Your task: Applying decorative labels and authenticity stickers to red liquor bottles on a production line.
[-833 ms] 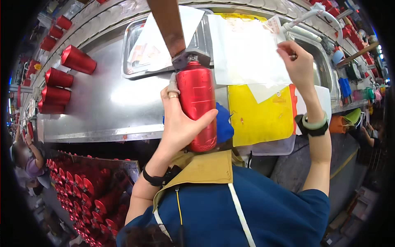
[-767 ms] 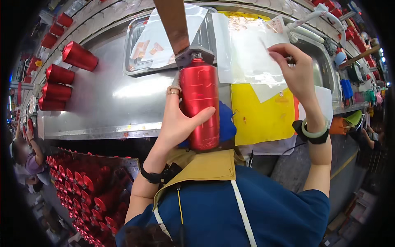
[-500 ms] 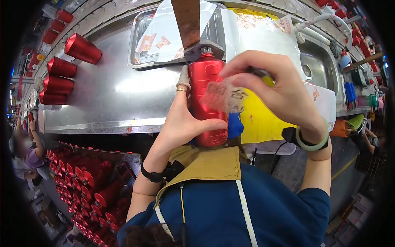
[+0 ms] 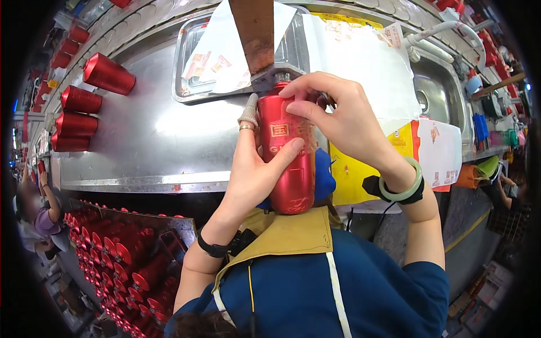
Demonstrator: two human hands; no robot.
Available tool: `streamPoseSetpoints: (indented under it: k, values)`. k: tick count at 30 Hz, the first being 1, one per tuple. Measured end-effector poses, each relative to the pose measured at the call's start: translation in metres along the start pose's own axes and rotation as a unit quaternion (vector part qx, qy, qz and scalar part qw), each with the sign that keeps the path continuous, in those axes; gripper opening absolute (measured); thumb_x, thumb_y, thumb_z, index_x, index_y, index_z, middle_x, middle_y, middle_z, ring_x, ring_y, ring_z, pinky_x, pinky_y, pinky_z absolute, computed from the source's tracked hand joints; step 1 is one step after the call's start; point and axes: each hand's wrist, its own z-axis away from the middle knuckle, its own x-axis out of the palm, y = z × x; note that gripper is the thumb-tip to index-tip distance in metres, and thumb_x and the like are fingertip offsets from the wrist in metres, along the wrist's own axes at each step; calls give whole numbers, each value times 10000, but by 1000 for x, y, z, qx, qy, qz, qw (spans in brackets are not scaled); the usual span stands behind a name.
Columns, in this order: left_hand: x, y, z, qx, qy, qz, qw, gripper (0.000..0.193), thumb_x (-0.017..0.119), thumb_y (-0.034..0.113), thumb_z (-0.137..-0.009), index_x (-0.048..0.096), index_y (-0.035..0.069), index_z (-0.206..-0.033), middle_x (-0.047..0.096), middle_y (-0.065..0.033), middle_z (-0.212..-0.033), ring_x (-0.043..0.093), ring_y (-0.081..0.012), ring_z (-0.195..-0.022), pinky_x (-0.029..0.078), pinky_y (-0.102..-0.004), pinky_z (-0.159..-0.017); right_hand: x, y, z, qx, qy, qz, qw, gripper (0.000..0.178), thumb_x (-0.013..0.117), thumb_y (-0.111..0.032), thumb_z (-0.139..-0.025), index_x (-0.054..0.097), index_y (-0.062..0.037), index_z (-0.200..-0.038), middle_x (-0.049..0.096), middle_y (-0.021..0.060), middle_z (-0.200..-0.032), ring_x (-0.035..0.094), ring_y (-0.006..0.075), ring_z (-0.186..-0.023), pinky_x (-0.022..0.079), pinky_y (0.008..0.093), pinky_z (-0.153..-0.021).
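A glossy red bottle (image 4: 290, 191) lies lengthwise in front of me, its clear threaded neck against a bracket at the far end. My left hand (image 4: 256, 163) is wrapped round its left side, thumb across the front and a cloth cover on one fingertip. Against the bottle's upper right, my right hand (image 4: 332, 107) pinches with thumb and forefinger at a thin clear film (image 4: 307, 132), whose edge lies along the bottle. Gold print (image 4: 280, 130) shows on the bottle's front beside the film. Something dark, mostly hidden, sits within my right hand's curled fingers.
Several red bottles (image 4: 110, 73) stand at the left of the steel worktop (image 4: 163, 141). Beyond is a metal tray (image 4: 183, 84) with printed sheets. White paper (image 4: 360, 67), a yellow sheet (image 4: 352, 188) and a sink (image 4: 434, 96) lie right. A crate of red bottles (image 4: 121, 253) stands lower left.
My right hand has brought the printed film from above onto the bottle and moved slightly left. Gold print now shows on the bottle's front. My left hand keeps its hold.
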Motion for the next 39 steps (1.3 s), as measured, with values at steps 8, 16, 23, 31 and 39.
streamPoseSetpoints:
  k: [8, 16, 23, 31, 39]
  values:
    - [0, -3, 0, 1, 6, 16, 1000, 830, 734, 82, -963, 201, -24, -1590, 558, -153, -1392, 614, -203, -1248, 519, -374, -1058, 2, 0, 0, 16, 12, -16, 1000, 160, 730, -29, -888, 738, 22, -1040, 740, 136, -896, 686, 199, -760, 555, 324, -725]
    - [-1, 1, 1, 2, -19, 27, 999, 800, 737, 44, -947, 237, -18, -1570, 542, -156, -1411, 589, -206, -1287, 500, -380, -1086, 3, -1, -1, 7, 14, -20, 1000, 156, 729, -12, -886, 730, 25, -1038, 729, 121, -870, 669, 176, -735, 550, 311, -707]
    - [-4, -2, 0, -4, -31, 40, 999, 827, 746, 52, -942, 225, -14, -1581, 523, -160, -1437, 573, -209, -1306, 488, -383, -1102, 3, 1, 0, 2, 14, -14, 1000, 168, 729, -10, -886, 721, 19, -1051, 705, 106, -829, 651, 165, -719, 541, 304, -693]
    - [-1, -5, 1, 4, -17, 34, 999, 887, 740, 43, -943, 158, -7, -1610, 523, -158, -1432, 580, -211, -1295, 498, -384, -1090, 3, -1, -1, 7, 13, -13, 1000, 155, 714, 0, -889, 721, 13, -1043, 707, 106, -818, 654, 168, -706, 542, 306, -686]
    - [-2, -2, 1, -3, -34, 35, 999, 843, 734, 25, -942, 198, -7, -1592, 526, -150, -1417, 586, -204, -1286, 501, -383, -1086, 2, 1, -1, 2, 14, -10, 1000, 171, 708, 9, -883, 720, 16, -1054, 713, 114, -834, 658, 170, -708, 545, 308, -688]
